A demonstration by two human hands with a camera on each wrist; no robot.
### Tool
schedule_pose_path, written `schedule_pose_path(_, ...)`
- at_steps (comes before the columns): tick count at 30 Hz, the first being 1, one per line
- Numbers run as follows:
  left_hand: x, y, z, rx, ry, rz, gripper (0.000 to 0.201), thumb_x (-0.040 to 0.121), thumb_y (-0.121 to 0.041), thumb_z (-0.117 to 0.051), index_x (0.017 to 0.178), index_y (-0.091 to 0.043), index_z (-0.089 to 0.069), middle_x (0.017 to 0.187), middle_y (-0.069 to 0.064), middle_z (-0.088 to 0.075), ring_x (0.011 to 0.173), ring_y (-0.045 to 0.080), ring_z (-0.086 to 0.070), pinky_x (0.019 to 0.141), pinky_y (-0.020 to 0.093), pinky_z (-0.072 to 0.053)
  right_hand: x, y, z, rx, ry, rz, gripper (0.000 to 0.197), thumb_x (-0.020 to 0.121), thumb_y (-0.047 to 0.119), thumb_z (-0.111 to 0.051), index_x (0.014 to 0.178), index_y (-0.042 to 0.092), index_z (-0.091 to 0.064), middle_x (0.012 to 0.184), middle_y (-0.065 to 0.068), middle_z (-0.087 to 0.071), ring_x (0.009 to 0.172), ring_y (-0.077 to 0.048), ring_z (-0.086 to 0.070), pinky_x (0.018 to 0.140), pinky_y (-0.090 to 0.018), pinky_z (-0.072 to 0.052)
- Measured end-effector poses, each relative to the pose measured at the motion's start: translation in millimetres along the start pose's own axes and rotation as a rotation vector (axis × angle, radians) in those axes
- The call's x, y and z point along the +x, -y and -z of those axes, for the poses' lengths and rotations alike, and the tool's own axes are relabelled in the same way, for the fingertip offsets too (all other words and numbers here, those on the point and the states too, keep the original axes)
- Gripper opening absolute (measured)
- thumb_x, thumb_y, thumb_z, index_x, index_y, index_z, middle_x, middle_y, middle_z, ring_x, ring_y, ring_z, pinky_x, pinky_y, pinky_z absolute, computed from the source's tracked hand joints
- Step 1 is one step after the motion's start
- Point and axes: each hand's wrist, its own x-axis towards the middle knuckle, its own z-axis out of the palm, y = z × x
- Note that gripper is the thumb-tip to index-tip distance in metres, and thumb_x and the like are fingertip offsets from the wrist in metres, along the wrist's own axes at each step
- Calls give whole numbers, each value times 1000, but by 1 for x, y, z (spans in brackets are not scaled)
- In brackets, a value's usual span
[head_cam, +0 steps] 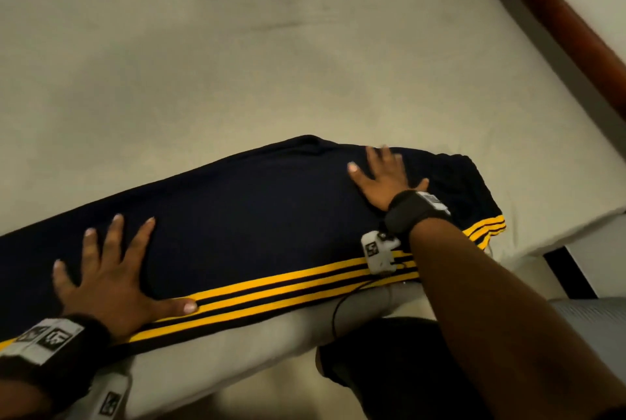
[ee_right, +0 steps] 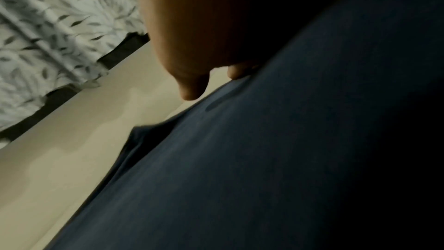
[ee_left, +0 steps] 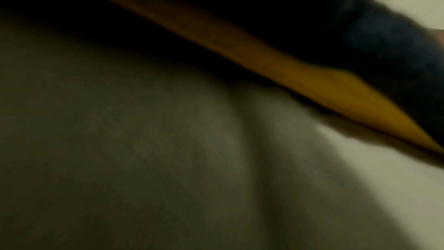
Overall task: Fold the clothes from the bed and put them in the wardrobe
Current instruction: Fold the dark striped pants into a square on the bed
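Dark navy track pants (head_cam: 257,213) with yellow side stripes (head_cam: 291,287) lie flat along the near edge of the bed (head_cam: 237,80). My left hand (head_cam: 111,270) presses flat on the pants toward the left, fingers spread, thumb touching the stripes. My right hand (head_cam: 379,179) lies flat with spread fingers on the pants near their right end. In the left wrist view only a yellow stripe (ee_left: 312,81) and the sheet (ee_left: 216,178) show, blurred. The right wrist view shows my right hand (ee_right: 192,45) resting on the navy cloth (ee_right: 264,159).
The bed's cream sheet stretches away beyond the pants. A dark wooden bed frame (head_cam: 576,33) runs along the right, by a white wall. A leaf-patterned curtain (ee_right: 48,35) hangs past the bed's far side. My dark-clad leg (head_cam: 389,368) stands against the bed's near edge.
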Motion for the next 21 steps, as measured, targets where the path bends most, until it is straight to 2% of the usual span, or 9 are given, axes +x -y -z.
schedule_pose_path(1,0,0,1,1,2,-6,154,20,-110,-42,146,-57,29,161,-9,37,152,27,25,118,65,5,4,-16,9,6,-27,-64,91,80,93,-16,158,48,0,168,15,14,155,-16,15,114,-72,8)
schedule_pose_path(3,-1,-4,4,11,-10,-33,153,18,-112,-36,145,-57,31,161,-8,36,152,28,25,118,66,5,10,-45,23,32,-131,-165,121,61,105,-4,161,38,-5,170,2,5,156,-23,9,120,-67,2)
schedule_pose_path(5,-4,-3,5,13,-19,-47,151,20,-112,-36,145,-57,29,162,-9,34,152,28,24,118,66,6,5,-32,34,18,-178,-136,140,45,111,-1,162,33,-2,170,-5,2,156,-32,7,121,-64,2)
schedule_pose_path(8,-9,-4,7,7,4,-66,142,35,-106,-49,148,-58,21,163,-10,32,152,28,26,117,66,10,-46,41,33,-82,-211,158,113,65,104,-25,156,46,9,170,8,5,156,-26,7,115,-70,0)
schedule_pose_path(10,-11,4,11,-48,20,-111,126,52,-101,-52,151,-58,13,164,-11,29,152,26,27,116,65,14,-81,88,3,-102,-107,410,108,71,98,-38,156,49,8,170,10,5,156,-22,5,115,-70,-1)
schedule_pose_path(11,-13,10,15,-87,26,-141,116,61,-97,-52,153,-58,6,165,-11,27,153,24,25,117,64,15,-100,107,-19,-125,16,485,109,69,97,-41,155,51,9,169,11,8,156,-22,7,116,-70,-1)
schedule_pose_path(13,-16,33,22,-130,7,-143,100,72,-92,-50,154,-59,-4,167,-11,23,154,20,22,118,63,15,-123,126,-68,-265,230,512,117,60,101,-39,152,55,15,167,11,22,154,-25,17,117,-71,1)
schedule_pose_path(16,-31,103,26,-147,-25,88,100,72,-93,-46,153,-59,2,166,-11,25,153,20,23,116,67,14,-135,127,-111,-413,152,491,125,49,106,-32,150,54,23,163,8,33,151,-30,27,117,-71,1)
schedule_pose_path(21,-64,235,16,-301,-96,516,111,62,-104,-33,153,-56,7,167,-13,21,155,25,18,116,72,2,-129,118,-122,-416,35,518,122,49,109,-21,149,55,22,165,9,27,153,-26,22,119,-68,-1)
